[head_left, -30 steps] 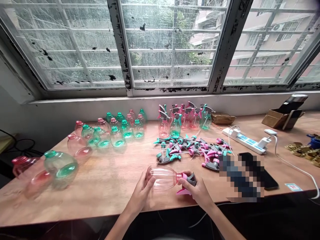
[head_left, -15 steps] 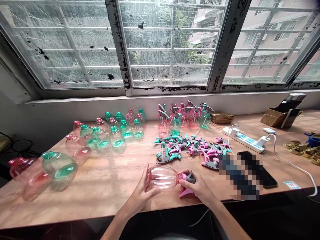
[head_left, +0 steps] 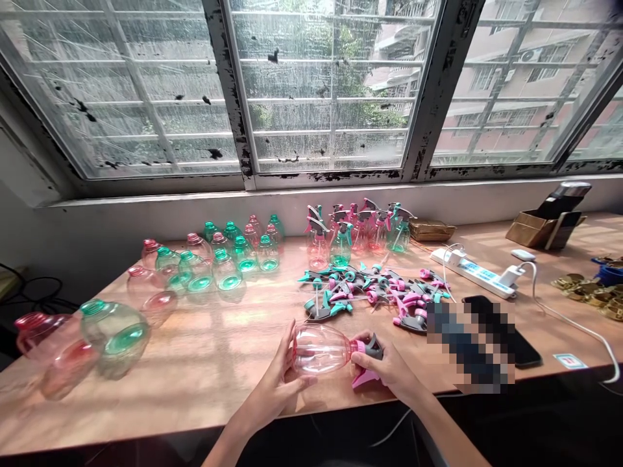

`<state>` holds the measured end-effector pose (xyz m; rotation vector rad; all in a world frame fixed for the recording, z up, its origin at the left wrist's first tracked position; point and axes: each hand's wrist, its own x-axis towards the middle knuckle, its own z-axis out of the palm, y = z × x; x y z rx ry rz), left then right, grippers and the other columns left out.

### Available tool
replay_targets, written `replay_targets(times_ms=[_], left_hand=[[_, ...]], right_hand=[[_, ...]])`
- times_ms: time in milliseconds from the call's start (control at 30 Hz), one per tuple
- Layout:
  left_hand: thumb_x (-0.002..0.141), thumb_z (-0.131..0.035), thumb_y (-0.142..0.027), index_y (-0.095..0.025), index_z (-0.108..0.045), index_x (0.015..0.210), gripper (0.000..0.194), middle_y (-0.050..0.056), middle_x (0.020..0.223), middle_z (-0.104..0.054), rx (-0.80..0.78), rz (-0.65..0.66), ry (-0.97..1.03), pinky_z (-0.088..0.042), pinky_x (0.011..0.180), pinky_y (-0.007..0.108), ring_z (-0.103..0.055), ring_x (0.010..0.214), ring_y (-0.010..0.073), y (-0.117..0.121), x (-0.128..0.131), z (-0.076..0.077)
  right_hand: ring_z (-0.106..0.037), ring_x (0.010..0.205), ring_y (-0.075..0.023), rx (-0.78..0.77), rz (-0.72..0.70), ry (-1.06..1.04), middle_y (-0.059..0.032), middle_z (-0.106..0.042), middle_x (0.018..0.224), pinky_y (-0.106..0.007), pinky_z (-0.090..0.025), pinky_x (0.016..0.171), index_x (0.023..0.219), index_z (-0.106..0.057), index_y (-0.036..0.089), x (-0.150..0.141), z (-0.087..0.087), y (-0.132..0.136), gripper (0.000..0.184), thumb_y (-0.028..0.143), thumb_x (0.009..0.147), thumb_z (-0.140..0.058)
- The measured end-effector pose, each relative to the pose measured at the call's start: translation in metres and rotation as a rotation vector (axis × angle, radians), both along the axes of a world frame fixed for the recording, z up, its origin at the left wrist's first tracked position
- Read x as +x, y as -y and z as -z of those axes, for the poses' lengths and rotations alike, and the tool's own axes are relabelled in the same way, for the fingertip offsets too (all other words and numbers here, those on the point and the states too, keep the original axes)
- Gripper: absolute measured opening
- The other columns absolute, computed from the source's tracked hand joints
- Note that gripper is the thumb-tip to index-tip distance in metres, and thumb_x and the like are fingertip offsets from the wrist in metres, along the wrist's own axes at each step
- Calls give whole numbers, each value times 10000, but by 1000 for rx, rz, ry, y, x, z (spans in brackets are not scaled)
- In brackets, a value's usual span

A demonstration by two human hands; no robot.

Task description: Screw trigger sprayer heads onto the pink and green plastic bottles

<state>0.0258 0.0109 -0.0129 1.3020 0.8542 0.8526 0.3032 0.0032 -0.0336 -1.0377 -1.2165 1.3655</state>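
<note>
Near the front edge of the table I hold a clear pink bottle (head_left: 321, 348) on its side, its base to the left. My left hand (head_left: 277, 383) supports the base end, fingers behind it and thumb stretched along the lower side. A pink and grey trigger sprayer head (head_left: 372, 350) sits at the bottle's neck, its pink trigger pointing down. My right hand (head_left: 396, 373) is closed around this head, thumb near the pink collar. Beyond my hands lies a pile of loose pink, teal and grey sprayer heads (head_left: 374, 285).
Green and pink bottles without heads (head_left: 228, 269) stand at the left. Bottles with sprayer heads (head_left: 342, 243) stand by the wall. To the right are a white power strip (head_left: 474, 272), a black phone (head_left: 525, 347), a brown box (head_left: 528, 227) and gold-coloured pieces (head_left: 584, 288).
My left thumb has slid from the bottle's near upper side to its lower side. Less of the threaded neck shows beside the pink collar. My right hand stays on the sprayer head.
</note>
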Motion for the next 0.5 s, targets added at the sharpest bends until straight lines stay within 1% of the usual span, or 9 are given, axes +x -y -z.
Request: replay_targets(times_ms=[100,200,267,400,500], left_hand=[[898,-842,-342,-369,-127,1721,1091,89,1788,-303,-13,-3,-4,-289,1322,537,-359,1596,369,-1,-1,2],[914,-824,-374,-315,-204,1718,1017,114,1762,-360,-16,4,-6,-322,1311,534,-382,1584,381,-1,-1,0],[905,-832,-360,-310,-242,1710,999,106,1773,-340,-10,1,-5,-330,1312,514,-358,1598,379,0,0,-1],[856,-871,-260,-391,-264,1693,1043,46,1806,-266,21,-12,-2,-316,1321,495,-279,1635,373,4,0,-3],[896,-833,-266,-459,-227,1688,1016,13,1812,-244,45,-21,1,-307,1322,517,-270,1639,363,8,0,2]], right_hand=[[-694,646,-182,11,6,28,22,-734,726,-325,-555,633,956,-693,187,0,-3,1,446,529,780,-920],[-693,650,-190,2,2,42,20,-727,719,-329,-556,629,941,-692,190,-2,-6,1,463,540,754,-932],[-703,651,-204,0,-2,41,14,-733,707,-342,-566,635,937,-685,194,-2,-8,1,462,555,766,-917],[-707,636,-213,-35,7,23,7,-742,688,-351,-575,627,955,-664,195,-2,-10,2,516,592,744,-917],[-701,634,-210,-54,6,20,6,-737,679,-351,-572,625,958,-661,192,-2,-9,2,522,596,745,-914]])
